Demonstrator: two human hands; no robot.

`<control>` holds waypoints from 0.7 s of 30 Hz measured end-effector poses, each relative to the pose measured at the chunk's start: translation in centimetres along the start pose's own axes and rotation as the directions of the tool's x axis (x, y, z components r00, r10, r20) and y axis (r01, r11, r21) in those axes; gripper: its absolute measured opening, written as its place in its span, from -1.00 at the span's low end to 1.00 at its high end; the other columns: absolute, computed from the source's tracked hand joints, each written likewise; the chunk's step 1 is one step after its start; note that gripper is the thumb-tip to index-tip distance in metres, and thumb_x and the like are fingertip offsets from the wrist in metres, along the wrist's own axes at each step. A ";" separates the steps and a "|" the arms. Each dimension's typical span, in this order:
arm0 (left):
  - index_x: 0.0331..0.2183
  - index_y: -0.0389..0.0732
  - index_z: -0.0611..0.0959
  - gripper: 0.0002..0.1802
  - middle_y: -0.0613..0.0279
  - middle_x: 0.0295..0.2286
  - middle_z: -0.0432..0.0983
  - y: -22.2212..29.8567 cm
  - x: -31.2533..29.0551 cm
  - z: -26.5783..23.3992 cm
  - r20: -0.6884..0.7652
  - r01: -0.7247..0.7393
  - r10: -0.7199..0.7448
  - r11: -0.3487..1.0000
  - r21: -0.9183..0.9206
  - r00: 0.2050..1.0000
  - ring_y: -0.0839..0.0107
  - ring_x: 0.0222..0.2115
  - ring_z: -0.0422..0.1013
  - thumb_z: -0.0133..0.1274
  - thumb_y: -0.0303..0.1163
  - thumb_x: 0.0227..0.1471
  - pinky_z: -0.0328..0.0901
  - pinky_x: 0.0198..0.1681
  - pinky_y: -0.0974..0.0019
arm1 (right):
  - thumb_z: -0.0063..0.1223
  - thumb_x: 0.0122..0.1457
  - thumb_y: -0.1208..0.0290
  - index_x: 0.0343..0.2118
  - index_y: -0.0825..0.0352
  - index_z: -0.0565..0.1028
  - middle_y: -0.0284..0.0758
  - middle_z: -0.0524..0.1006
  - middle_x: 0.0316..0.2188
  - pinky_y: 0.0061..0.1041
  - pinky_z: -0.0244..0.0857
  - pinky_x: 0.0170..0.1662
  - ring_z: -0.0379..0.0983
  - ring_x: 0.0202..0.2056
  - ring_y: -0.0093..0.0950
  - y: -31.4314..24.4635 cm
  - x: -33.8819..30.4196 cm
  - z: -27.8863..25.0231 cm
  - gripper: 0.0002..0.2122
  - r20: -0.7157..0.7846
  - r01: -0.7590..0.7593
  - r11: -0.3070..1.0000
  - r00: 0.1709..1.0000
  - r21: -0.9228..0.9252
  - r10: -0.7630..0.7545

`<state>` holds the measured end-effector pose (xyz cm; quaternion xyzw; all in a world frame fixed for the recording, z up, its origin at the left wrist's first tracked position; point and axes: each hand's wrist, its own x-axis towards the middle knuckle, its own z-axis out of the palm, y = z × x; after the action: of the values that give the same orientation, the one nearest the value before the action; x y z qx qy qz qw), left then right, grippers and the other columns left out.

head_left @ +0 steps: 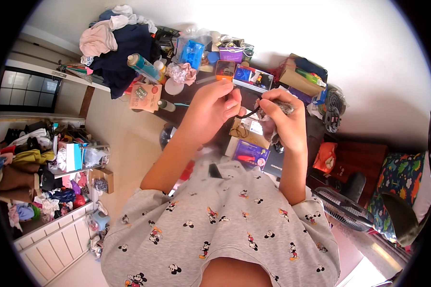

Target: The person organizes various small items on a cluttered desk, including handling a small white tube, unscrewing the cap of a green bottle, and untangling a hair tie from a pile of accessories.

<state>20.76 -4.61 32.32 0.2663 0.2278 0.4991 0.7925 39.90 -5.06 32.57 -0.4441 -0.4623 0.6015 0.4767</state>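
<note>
Black cord (249, 114), pinched by the right hand (290, 123) and held in the curled left hand (209, 109), is judged mid-handling: grip secured, release outstanding, further steps undeterminable.

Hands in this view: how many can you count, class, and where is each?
2: the left hand above the dark desk, and the right hand to its right, a dark cord running between them. No others show.

I'm handling a smooth-looking black cord (248, 115), wearing a matt cloth shirt (230, 201), while that blue plastic basket (192, 53) is gleaming!
</note>
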 end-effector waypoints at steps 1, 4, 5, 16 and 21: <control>-0.41 -0.25 0.51 -0.68 0.43 -0.64 0.20 0.2 -0.1 0.1 -0.045 0.001 0.004 0.995 0.095 0.999 0.58 -0.61 0.14 -0.21 -0.25 0.24 0.18 -0.30 0.28 | 0.15 0.12 0.54 -0.38 0.43 0.53 -0.47 0.49 -0.58 -0.70 0.17 -0.57 0.31 -0.62 -0.77 -0.2 0.0 -0.1 -0.93 -0.001 -0.002 1.000 1.000 -0.001 0.002; -0.37 -0.28 0.53 -0.70 0.47 -0.65 0.16 0.8 -0.2 0.2 0.004 0.016 -0.018 0.971 0.238 1.000 0.61 -0.63 0.10 -0.17 -0.28 0.23 0.19 -0.30 0.29 | 0.15 0.12 0.54 -0.37 0.43 0.53 -0.48 0.48 -0.57 -0.71 0.16 -0.58 0.31 -0.62 -0.77 -0.5 0.0 -0.1 -0.92 0.034 -0.009 1.000 0.999 0.022 0.009; -0.37 -0.28 0.53 -0.70 0.47 -0.65 0.16 0.8 -0.1 0.3 0.004 0.017 -0.018 0.972 0.236 1.000 0.61 -0.63 0.10 -0.17 -0.28 0.23 0.19 -0.30 0.29 | 0.14 0.13 0.54 -0.36 0.43 0.52 -0.47 0.49 -0.57 -0.72 0.14 -0.60 0.30 -0.63 -0.77 -0.4 0.1 0.1 -0.92 0.037 0.064 0.998 0.997 -0.029 -0.063; -0.33 -0.31 0.50 -0.78 0.51 -0.67 0.08 0.4 -0.2 0.9 0.015 -0.048 0.046 0.927 0.371 0.999 0.65 -0.65 0.01 -0.13 -0.36 0.23 0.08 -0.50 0.44 | 0.17 0.00 0.62 -0.23 0.37 0.48 -0.21 0.52 -0.26 -0.48 0.34 -0.24 0.46 -0.33 -0.39 -1.9 1.2 2.4 -0.77 0.181 0.683 0.566 0.697 -0.462 -0.693; -0.42 -0.20 0.42 -0.78 0.51 -0.67 0.04 1.0 -0.9 0.0 0.003 0.048 -0.050 0.971 0.234 0.999 0.66 -0.65 -0.05 -0.18 -0.31 0.24 -0.09 -0.61 0.49 | 0.13 -0.02 0.65 -0.30 0.43 0.52 -0.25 0.54 -0.40 -0.50 0.33 -0.31 0.47 -0.38 -0.38 -0.9 1.1 -0.2 -0.82 0.325 0.582 0.675 0.813 -0.453 -0.483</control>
<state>19.74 -5.07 33.08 0.3544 0.2879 0.4480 0.7687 40.06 -3.84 33.35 -0.3476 -0.7604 0.3201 0.4456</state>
